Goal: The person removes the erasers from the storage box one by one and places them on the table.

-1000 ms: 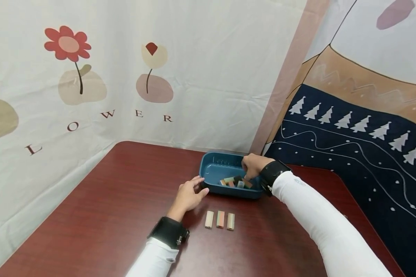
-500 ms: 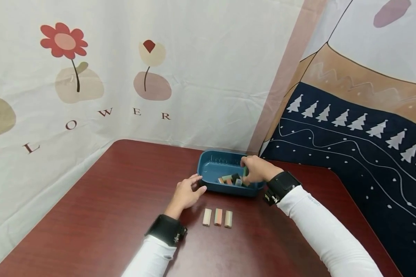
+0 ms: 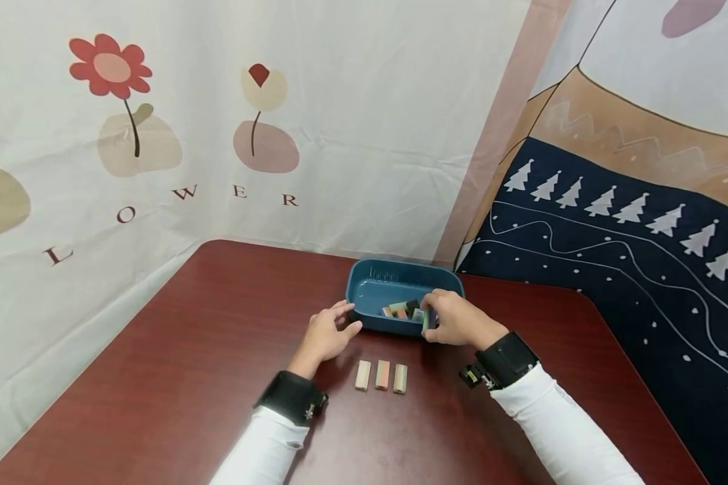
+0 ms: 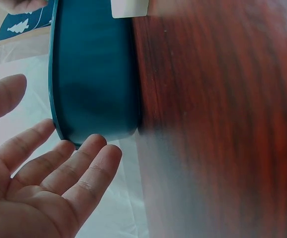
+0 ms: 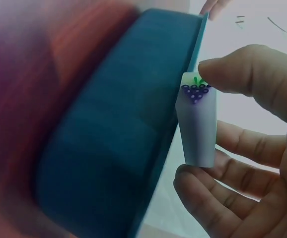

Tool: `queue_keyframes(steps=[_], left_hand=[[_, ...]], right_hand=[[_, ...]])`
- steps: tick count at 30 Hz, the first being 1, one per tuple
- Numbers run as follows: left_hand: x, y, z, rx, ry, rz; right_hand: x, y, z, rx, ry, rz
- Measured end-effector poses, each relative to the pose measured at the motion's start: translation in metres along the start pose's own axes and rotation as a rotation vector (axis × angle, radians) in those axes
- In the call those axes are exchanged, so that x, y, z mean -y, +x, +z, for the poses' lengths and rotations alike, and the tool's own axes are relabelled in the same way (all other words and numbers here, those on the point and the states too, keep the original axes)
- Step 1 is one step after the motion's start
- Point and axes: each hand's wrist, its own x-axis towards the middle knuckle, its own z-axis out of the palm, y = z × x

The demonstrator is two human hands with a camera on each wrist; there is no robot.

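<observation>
A dark blue tray point(image 3: 364, 284) stands on the red-brown table point(image 3: 176, 377) and holds several small coloured blocks point(image 3: 400, 310). My right hand point(image 3: 455, 320) pinches a small block point(image 5: 198, 124) with a grape picture on its end, held just outside the tray's near rim point(image 5: 183, 99). My left hand point(image 3: 326, 333) rests on the table with relaxed fingers point(image 4: 84, 173) touching the tray's left corner point(image 4: 91, 99). Three pale blocks point(image 3: 381, 375) lie in a row on the table in front of the tray.
Printed cloth backdrops hang behind the table: flowers and letters point(image 3: 182, 155) at the left, a dark blue tree pattern point(image 3: 613, 222) at the right. The table's right edge point(image 3: 643, 397) runs diagonally.
My right hand has come out of the tray towards me, carrying a block over the near rim. The left hand has stayed at the tray's corner.
</observation>
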Motion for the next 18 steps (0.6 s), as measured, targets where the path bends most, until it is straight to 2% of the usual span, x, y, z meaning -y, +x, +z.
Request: queue_keyframes(steps=[10,18], left_hand=[[0.0,0.003,0.0,0.004,0.005,0.013],[0.003,0.006,0.0,0.009,0.033,0.015]], right_hand=[[0.012,-0.024,0.017,-0.063,0.037,0.015],[0.013,-0.034,0.033,-0.057,0.103,0.014]])
